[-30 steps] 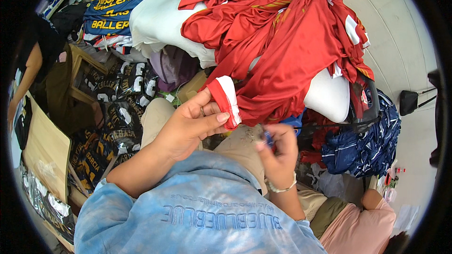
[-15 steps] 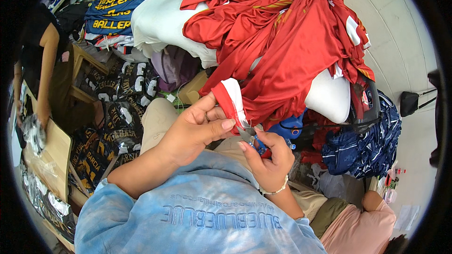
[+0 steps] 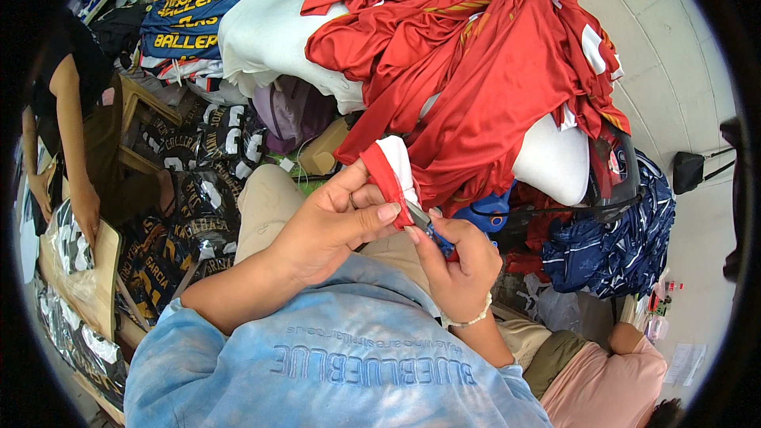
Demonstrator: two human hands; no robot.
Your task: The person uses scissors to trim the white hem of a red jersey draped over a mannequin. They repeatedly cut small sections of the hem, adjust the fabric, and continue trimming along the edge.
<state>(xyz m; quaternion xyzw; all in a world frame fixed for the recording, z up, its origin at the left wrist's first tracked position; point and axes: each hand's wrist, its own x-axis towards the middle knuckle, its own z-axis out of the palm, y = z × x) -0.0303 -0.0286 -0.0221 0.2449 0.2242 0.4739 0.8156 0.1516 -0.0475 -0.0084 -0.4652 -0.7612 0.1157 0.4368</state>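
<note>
My left hand pinches a folded red band with white lining between thumb and fingers, at the lower edge of a large heap of glossy red garments. My right hand grips small blue-handled snips, their metal blades touching the band's lower end beside my left thumb. Whether the blades are open or closed is too small to tell. The red heap lies draped over a white padded form, above my lap.
A co-worker in black handles bagged garments on a board at left. Navy-and-yellow jerseys lie behind, black bagged jerseys beside my legs. A navy garment pile sits at right, near another person in pink and a blue object.
My right hand has risen with the snips to the band, which has shifted slightly down and right. The co-worker's hands have moved down onto the bagged garments.
</note>
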